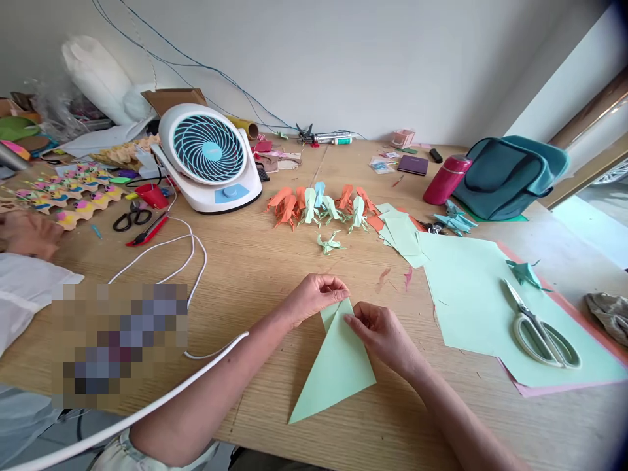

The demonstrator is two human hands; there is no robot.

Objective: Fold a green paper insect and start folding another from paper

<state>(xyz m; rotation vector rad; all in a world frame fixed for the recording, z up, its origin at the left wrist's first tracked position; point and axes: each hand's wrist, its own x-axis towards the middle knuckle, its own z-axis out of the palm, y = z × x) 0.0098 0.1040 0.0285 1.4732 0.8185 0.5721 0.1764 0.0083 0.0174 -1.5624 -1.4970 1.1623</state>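
Observation:
A light green paper [336, 366], folded to a long kite shape, lies on the wooden table [255, 261] with its sharp tip toward me. My left hand [314, 297] pinches the paper's upper left edge near the top. My right hand [380, 333] presses and pinches the upper right flap. Both hands meet at the top of the fold.
A row of orange, green and blue folded paper figures [321, 206] and one loose green one [330, 243] sit beyond. Green sheets [471, 294] with scissors [540, 327] lie right. A white fan [209, 157], a white cable [191, 261], a red bottle [445, 180] and a teal bag [507, 173] stand behind. Another person's hand [29, 232] rests far left.

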